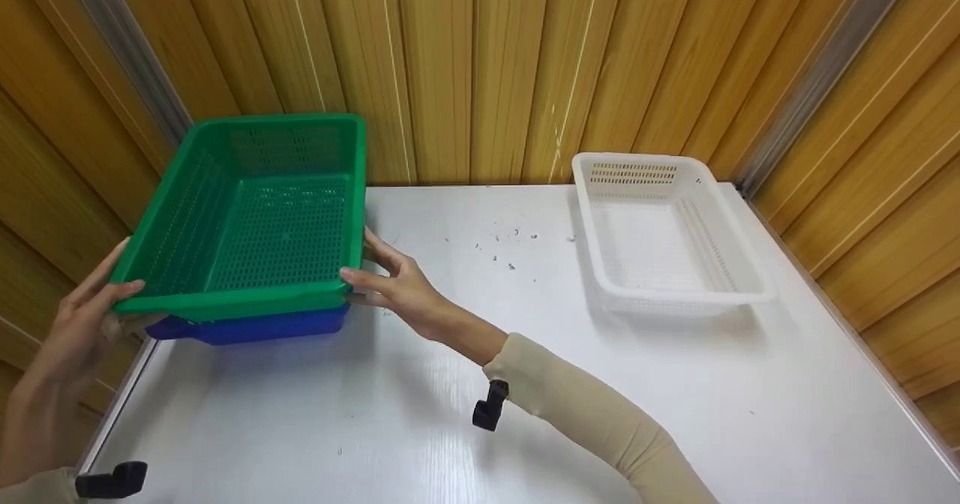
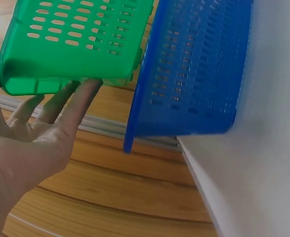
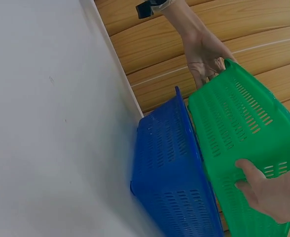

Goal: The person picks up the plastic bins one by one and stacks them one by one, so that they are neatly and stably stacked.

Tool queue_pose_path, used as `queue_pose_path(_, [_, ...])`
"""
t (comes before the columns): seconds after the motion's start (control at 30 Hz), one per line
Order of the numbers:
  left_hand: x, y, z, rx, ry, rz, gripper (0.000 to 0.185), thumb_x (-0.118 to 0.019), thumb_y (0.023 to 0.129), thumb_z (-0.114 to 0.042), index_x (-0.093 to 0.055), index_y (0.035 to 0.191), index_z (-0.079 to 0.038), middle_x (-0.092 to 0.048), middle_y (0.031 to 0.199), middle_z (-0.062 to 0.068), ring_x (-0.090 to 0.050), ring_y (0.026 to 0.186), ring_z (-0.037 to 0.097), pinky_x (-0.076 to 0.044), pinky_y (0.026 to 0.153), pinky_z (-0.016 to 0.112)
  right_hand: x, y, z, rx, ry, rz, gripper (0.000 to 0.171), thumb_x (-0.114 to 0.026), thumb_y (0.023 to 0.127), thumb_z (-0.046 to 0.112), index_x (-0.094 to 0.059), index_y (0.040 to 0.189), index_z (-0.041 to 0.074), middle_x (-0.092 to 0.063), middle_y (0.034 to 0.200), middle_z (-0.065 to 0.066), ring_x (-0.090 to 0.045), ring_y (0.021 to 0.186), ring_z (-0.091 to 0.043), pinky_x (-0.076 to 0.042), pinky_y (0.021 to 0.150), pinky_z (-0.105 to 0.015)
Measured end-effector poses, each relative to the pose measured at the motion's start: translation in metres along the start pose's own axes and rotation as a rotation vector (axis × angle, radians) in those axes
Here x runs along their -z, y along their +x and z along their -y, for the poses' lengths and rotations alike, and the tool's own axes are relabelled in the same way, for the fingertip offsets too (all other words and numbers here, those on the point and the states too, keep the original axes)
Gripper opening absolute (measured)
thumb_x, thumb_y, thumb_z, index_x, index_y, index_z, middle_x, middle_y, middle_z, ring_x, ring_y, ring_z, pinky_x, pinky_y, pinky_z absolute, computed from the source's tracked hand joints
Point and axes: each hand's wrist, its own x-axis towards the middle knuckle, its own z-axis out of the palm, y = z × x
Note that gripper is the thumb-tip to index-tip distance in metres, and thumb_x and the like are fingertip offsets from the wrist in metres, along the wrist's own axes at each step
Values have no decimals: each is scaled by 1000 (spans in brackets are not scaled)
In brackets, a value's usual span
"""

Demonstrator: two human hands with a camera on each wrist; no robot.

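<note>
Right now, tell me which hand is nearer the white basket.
Right. The right hand holds the green basket at its near right corner, facing the white basket; the left hand is at the green basket's far-left side.

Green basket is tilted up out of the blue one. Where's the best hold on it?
Probably the rolled rim of the green basket at its two near corners, one hand from each side, as the left hand and right hand do now. The slotted walls are sloped; the lip gives fingers a ledge above the blue basket.

Head view looking down from above, wrist views close, low (from opposite sides), all sharing green basket point(image 1: 255, 219)
</note>
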Motion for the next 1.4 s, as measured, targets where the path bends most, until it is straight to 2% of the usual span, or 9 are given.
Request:
queue_pose_path(0.07, [2,1,1,-17,-15,1,64,-48,108,-12,-23,163,-33,-12,173,2,-56,120,-3,-58,83,18,-2,1,-2,-6,-3,-1,74,-61,102,10,-25,163,30,-38,159,-5,-51,141,-37,-51,108,-47])
queue_pose_path(0.27, [5,5,0,-10,1,2,62,-46,109,-13,-23,163,-32,-12,172,2,-58,114,-7,-58,81,18,-3,5,-5,-9,-25,-7,74,-61,102,12,-24,163,31,-37,160,-5,-56,137,-28,-51,108,-46])
queue_pose_path(0.5, [9,5,7,23,37,17,62,-46,110,-17,-20,163,-35,-3,174,-1,-48,132,1,-53,99,21,-2,12,-16,-43,-52,-36,76,-63,101,13,-23,164,30,-34,163,-6,-55,139,-27,-50,110,-44])
queue_pose_path(0.63, [8,0,15,66,81,-14,63,-47,110,-20,-19,163,-38,0,174,-4,-23,157,16,-22,125,43,1,11,-26,-88,-178,-63,76,-64,101,20,-23,163,31,-44,157,-2,-57,136,-20,-48,113,-45])
queue_pose_path(0.7, [7,-3,18,90,110,-46,62,-47,110,-23,-19,162,-40,-1,173,-7,-6,161,22,2,123,53,2,11,-31,-107,-249,-68,76,-66,100,26,-24,163,31,-49,154,0,-57,134,-16,-46,115,-45])
queue_pose_path(0.83, [3,-9,21,111,163,-88,62,-48,109,-26,-19,162,-41,-1,172,-11,3,161,18,20,120,59,4,12,-37,-129,-308,-73,76,-66,98,32,-26,163,30,-47,156,2,-57,135,-15,-47,114,-45])
queue_pose_path(0.97, [-1,-13,24,143,192,-91,62,-48,109,-29,-17,161,-43,2,171,-14,19,158,18,31,113,62,5,12,-44,-163,-260,-69,76,-66,99,27,-24,163,27,-36,165,-1,-53,141,-25,-49,111,-48])
queue_pose_path(1.17, [0,-16,36,188,130,-41,64,-46,110,-28,-12,162,-44,9,171,-13,25,156,28,28,115,62,7,9,-53,-204,-175,-47,78,-66,100,23,-21,164,30,-35,162,-6,-51,141,-30,-56,100,-50])
queue_pose_path(1.4, [3,-17,53,204,45,13,65,-43,111,-23,-8,163,-42,17,170,-13,27,155,23,28,118,55,7,6,-62,-198,-142,-70,78,-67,99,16,-25,163,28,-46,152,-9,-62,128,-25,-56,98,-50])
